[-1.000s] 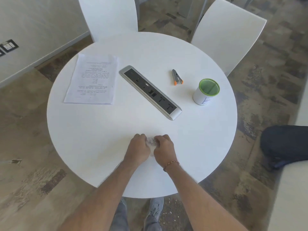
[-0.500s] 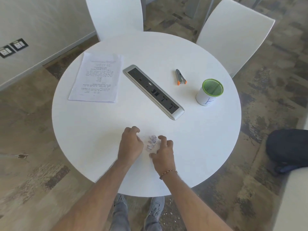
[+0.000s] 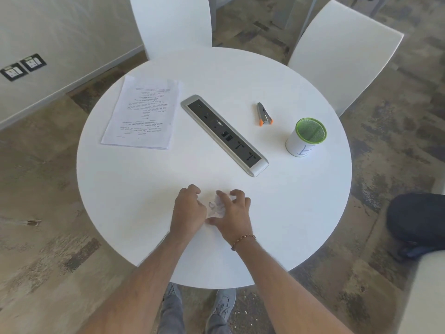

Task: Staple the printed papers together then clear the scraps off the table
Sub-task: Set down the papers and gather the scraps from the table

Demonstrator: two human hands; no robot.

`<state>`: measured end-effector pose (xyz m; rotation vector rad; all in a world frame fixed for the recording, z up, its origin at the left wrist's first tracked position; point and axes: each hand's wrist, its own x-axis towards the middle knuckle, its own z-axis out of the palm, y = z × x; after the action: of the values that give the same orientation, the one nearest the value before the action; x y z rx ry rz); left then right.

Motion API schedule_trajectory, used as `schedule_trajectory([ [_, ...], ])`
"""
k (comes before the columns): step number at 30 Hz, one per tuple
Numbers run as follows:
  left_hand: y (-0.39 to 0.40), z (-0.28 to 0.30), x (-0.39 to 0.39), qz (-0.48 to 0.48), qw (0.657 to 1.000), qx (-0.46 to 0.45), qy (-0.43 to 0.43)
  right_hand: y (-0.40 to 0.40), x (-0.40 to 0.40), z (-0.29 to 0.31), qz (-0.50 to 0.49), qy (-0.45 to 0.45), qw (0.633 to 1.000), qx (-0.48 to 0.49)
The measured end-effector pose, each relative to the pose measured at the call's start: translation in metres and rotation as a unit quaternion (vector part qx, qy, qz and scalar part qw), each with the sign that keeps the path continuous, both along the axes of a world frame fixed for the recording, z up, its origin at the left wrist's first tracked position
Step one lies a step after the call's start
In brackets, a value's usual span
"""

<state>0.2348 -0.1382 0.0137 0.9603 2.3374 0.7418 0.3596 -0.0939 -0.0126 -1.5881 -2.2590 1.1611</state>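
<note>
The crumpled paper scraps lie near the counter's front edge, between your two hands. Your left hand rests just beside them with its grip loosely curled and holding nothing; your right hand arches over them, fingers spread and clawed, thumb on the counter, not yet closed round anything. To clear them well, cup both hands inward so the small bits gather into one wad, then close the right grip fully before lifting, or pieces may slip out. The printed papers lie at the far left edge, the stapler toward the far right, and the power strip runs diagonally between them. The green-rimmed cup by the right edge looks a likely bin; nothing blocks the way to it.
</note>
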Motion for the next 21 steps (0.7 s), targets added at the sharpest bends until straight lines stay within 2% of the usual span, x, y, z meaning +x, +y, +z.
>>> schedule_trajectory([
  [5,0.009,0.006,0.0,-0.016,1.0,0.024,0.005,0.001,-0.01,-0.008,0.021,-0.006,0.994,0.111],
  [9,0.012,0.009,0.0,-0.019,0.999,0.036,0.014,0.006,-0.01,-0.014,0.012,-0.012,0.987,0.159],
  [14,0.016,0.009,-0.001,-0.023,0.999,0.043,0.015,0.017,-0.014,-0.012,0.037,-0.045,0.985,0.164],
  [21,0.025,0.008,0.003,-0.038,0.998,0.047,0.018,0.027,-0.016,0.0,0.097,-0.104,0.982,0.122],
])
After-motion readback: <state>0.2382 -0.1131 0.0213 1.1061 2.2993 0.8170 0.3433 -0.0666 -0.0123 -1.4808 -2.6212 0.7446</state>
